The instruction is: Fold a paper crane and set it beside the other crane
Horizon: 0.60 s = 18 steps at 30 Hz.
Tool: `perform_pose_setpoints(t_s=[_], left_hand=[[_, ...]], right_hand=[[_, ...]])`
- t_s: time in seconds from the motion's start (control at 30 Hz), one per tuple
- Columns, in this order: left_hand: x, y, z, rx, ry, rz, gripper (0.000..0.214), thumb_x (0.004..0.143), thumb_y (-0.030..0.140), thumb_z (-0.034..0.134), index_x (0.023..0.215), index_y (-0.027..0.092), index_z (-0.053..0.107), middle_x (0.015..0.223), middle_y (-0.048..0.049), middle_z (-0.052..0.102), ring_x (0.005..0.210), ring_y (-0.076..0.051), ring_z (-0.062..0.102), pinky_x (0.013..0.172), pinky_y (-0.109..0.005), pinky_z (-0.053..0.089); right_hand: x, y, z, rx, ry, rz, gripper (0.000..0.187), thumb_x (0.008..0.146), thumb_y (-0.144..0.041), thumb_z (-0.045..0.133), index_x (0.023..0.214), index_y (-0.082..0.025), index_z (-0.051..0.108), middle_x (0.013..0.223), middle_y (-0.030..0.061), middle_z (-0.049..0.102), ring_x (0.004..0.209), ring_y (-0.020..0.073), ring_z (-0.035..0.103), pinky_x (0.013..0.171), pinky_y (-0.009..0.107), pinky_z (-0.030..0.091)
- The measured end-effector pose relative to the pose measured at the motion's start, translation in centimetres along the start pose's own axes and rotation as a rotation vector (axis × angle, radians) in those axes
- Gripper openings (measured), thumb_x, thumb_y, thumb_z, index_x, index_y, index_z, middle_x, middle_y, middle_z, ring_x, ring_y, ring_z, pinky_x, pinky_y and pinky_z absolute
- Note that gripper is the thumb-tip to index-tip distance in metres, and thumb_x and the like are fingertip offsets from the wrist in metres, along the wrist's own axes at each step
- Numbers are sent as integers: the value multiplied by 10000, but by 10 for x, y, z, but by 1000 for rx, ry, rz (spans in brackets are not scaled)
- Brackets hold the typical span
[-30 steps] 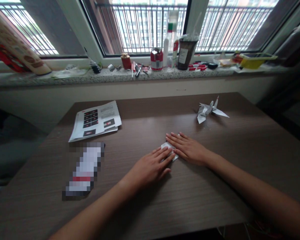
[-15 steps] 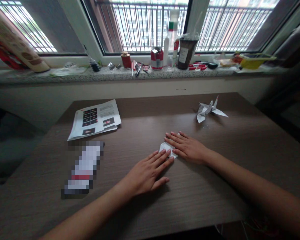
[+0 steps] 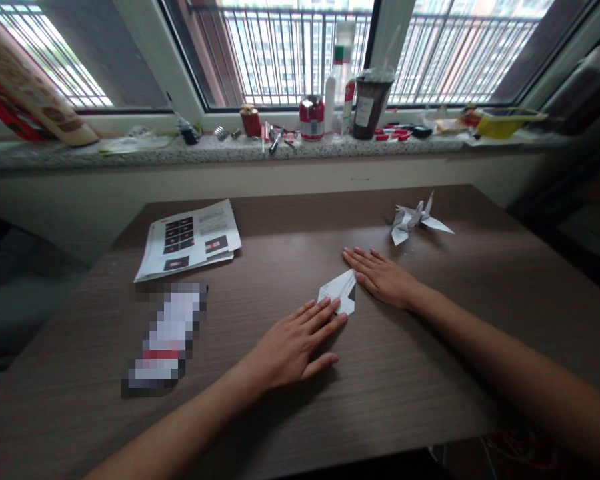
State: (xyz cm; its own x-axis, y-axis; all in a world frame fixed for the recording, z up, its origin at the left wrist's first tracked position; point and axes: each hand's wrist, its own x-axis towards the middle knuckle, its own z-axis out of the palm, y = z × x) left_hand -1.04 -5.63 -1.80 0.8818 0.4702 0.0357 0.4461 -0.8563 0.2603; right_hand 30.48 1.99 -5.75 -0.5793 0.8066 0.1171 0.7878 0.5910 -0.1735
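Observation:
A small folded piece of white paper lies flat on the brown table, with some printing and a dark patch on its right side. The fingertips of my left hand rest on its near edge, fingers stretched out and the thumb apart. My right hand lies flat at the paper's far right corner, fingers extended; whether it touches the paper there I cannot tell. Neither hand grasps anything. Beyond my right hand stands a folded paper crane.
Printed sheets with small pictures lie at the table's back left. Nearer is a pixelated, long object. On the granite sill stand a drink can, a dark cup with a lid, bottles and small items.
My right hand has slid off the paper towards the far side, uncovering its right part and the dark patch. My left hand has stayed in place.

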Motion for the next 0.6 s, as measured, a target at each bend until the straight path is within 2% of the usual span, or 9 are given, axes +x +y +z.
perform_pose_setpoints(t_s=[0.13, 0.27, 0.33, 0.47, 0.6], left_hand=[[0, -2, 2, -2, 37, 16, 652, 1092, 567, 386, 1655, 258, 273, 1716, -70, 240, 1587, -257, 237, 1302, -427, 206], [1, -7, 1, -12, 38, 26, 624, 1098, 542, 398, 1650, 273, 290, 1712, -53, 256, 1585, -247, 242, 1310, -428, 187], [2, -11, 0, -14, 26, 30, 592, 1105, 527, 390, 1636, 273, 327, 1707, -48, 266, 1582, -243, 253, 1311, -434, 186], [5, -16, -4, -8, 16, 29, 553, 1116, 509, 376, 1605, 253, 393, 1686, -55, 322, 1571, -235, 287, 1307, -437, 197], [1, -15, -4, 18, 22, 29, 564, 1115, 503, 378, 1628, 269, 346, 1693, -56, 307, 1571, -242, 286, 1301, -434, 212]], right_hand=[[3, -4, -1, -5, 24, 20, 605, 1114, -427, 259, 1672, -340, 40, 1705, 2, 251, 1562, 232, 288, 1270, 507, 281], [6, -14, -11, -10, 78, 80, 609, 1117, -400, 258, 1682, -259, 78, 1703, 61, 262, 1563, 241, 291, 1275, 503, 277], [5, -24, -15, 15, 83, -1, 625, 1116, -415, 294, 1681, -267, 72, 1716, 44, 211, 1581, 231, 234, 1294, 476, 241], [2, -45, -12, 80, -32, -215, 628, 1119, -428, 325, 1669, -336, 35, 1719, -31, 179, 1592, 190, 185, 1307, 441, 218], [-1, -53, -5, 114, -101, -239, 591, 1125, -419, 309, 1662, -362, 69, 1712, -56, 200, 1588, 177, 203, 1309, 445, 208]])
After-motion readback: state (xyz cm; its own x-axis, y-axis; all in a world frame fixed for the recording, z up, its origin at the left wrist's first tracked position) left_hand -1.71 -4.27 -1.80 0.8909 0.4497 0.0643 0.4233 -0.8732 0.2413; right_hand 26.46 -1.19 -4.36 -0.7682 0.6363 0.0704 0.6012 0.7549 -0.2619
